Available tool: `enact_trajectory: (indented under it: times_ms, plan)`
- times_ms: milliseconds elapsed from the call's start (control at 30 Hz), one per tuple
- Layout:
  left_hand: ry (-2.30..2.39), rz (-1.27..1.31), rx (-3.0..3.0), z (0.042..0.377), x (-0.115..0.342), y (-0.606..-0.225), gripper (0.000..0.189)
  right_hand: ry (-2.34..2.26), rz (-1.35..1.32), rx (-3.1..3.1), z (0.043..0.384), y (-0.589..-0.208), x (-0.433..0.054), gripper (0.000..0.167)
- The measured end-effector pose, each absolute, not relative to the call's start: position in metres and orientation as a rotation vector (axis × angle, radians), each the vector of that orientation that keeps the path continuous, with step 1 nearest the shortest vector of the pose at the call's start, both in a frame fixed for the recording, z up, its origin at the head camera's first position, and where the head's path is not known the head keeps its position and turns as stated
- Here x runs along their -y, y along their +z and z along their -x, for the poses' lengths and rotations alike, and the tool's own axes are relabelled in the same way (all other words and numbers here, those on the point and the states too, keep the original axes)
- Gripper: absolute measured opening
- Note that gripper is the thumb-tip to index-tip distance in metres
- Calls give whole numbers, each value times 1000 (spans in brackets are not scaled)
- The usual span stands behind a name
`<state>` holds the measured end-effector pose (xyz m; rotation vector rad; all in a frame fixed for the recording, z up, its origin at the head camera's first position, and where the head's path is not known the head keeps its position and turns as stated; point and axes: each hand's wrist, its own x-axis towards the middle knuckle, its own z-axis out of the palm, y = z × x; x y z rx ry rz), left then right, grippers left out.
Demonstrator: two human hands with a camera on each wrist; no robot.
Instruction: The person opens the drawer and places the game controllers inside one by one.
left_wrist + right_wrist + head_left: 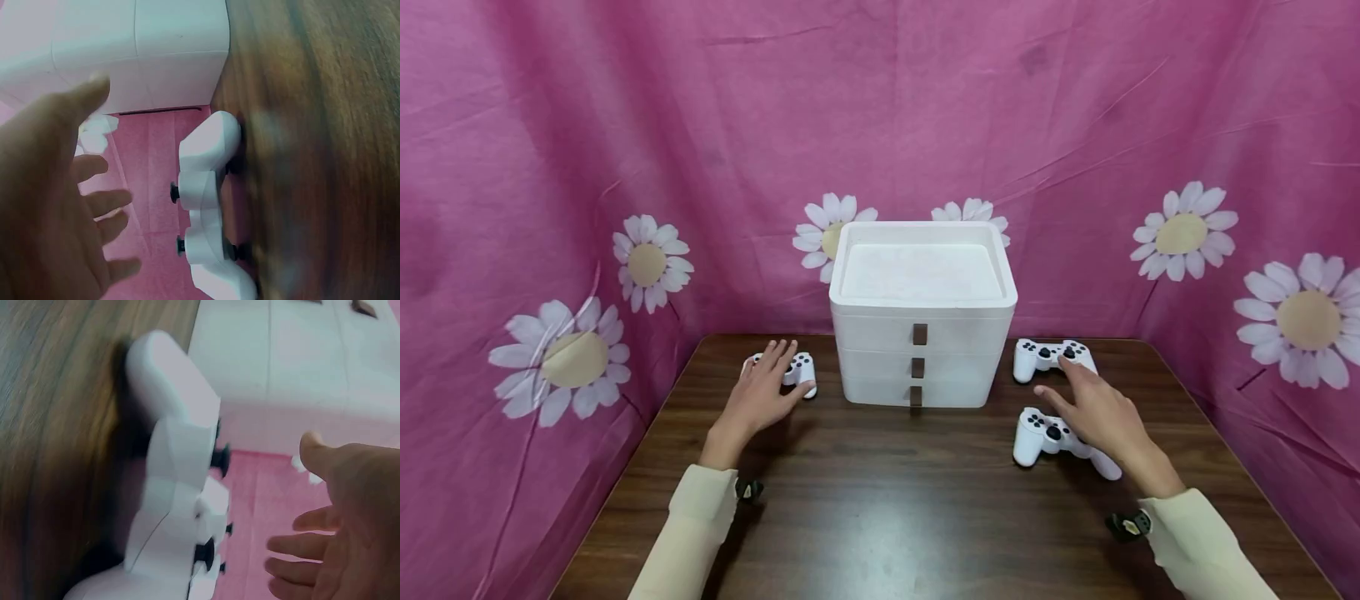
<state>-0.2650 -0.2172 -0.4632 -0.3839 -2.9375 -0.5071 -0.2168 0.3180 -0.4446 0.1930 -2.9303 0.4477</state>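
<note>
On the left, a white game controller [802, 369] lies on the table, partly hidden below my left hand [758, 400]. The left wrist view shows a gap between that hand and the controller [206, 206]. My right hand [1103, 414] hovers with spread fingers above two more white controllers: a rear one [1028, 360] beside the drawer unit and a front one [1034, 435] nearer to me. In the right wrist view the fingers stand apart from the front controller [172, 475]. Neither hand holds anything.
A white drawer unit [917, 354] with three brown pull tabs and a rimmed tray top stands at the middle back of the dark wooden table [880, 500]. A pink curtain [895, 108] with daisies hangs behind and at both sides.
</note>
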Motion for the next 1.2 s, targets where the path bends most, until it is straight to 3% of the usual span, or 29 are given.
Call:
enact_trajectory:
  times_ms: [300, 467, 900, 1200]
  plan:
    - [-667, 361, 2646, 262, 207, -446, 35, 550, -256, 2729, 210, -418, -283, 31]
    - [-789, 378, 2467, 261, 196, -432, 10, 669, -335, 2683, 209, -405, -260, 17]
    - [-1304, 416, 2223, 271, 157, -392, 21, 1016, -493, 2674, 222, -386, -200, 15]
    - [-1667, 446, 2259, 282, 148, -380, 58, 1149, -491, 2673, 235, -381, -176, 23]
